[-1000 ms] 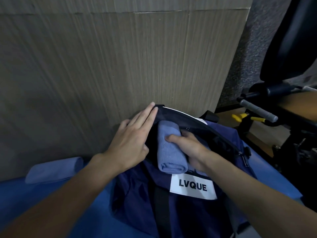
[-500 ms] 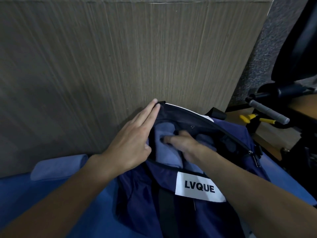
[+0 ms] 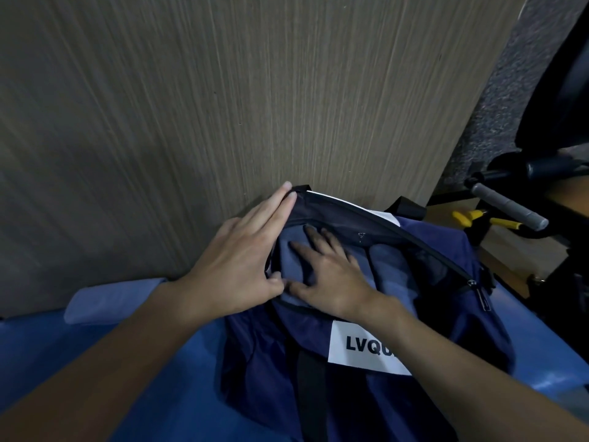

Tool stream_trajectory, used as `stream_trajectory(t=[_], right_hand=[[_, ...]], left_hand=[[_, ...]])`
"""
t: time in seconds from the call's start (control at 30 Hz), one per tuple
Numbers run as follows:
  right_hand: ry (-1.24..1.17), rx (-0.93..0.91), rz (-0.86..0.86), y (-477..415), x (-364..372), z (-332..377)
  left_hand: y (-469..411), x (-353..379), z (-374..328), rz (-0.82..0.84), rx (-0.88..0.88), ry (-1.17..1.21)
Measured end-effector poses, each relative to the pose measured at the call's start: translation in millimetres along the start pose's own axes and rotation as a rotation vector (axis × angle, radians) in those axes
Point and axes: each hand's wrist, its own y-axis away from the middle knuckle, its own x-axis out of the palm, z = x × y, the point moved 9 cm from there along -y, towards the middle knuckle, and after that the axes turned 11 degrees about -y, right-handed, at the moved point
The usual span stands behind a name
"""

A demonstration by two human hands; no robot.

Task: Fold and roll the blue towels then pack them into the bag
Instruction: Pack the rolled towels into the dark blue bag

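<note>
A navy bag [image 3: 446, 320] with a white label lies open on the blue surface against a wood panel. My left hand [image 3: 242, 263] lies flat on the bag's left rim, fingers stretched, holding the opening apart. My right hand [image 3: 325, 272] rests inside the opening, fingers spread, pressing on a rolled blue towel [image 3: 287, 260]. A second rolled towel [image 3: 389, 269] lies beside it in the bag, to the right. Another rolled blue towel [image 3: 114, 301] lies outside, on the surface left of the bag by the panel.
The wood-grain panel [image 3: 223, 106] stands directly behind the bag. At right are a black frame with a grey foam handle [image 3: 510, 205], yellow-handled pliers [image 3: 478, 218] on a wooden surface, and a dark chair. Blue cloth [image 3: 95, 378] covers the surface.
My right hand pushed the rolled towel down into the bag and now lies flat and spread on it. My left hand stayed on the bag's rim.
</note>
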Motion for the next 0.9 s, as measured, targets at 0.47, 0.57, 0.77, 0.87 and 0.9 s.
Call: stream_trajectory(t=[0.47, 0.57, 0.77, 0.87, 0.9], right_hand=[[0.166, 0.029, 0.182, -4, 15, -22], [0.181, 0.021, 0.189, -5, 16, -21], [0.167, -0.002, 0.132, -3, 12, -18], [0.144, -0.021, 0.103, 1, 5, -11], [0.138, -0.028, 0.088, 3, 2, -9]], left_hand=[[8, 12, 12, 0.037, 0.008, -0.012], [9, 14, 15, 0.046, 0.004, 0.008], [12, 21, 26, 0.057, -0.035, 0.035], [14, 23, 25, 0.066, -0.045, 0.043], [15, 24, 25, 0.072, -0.054, 0.042]])
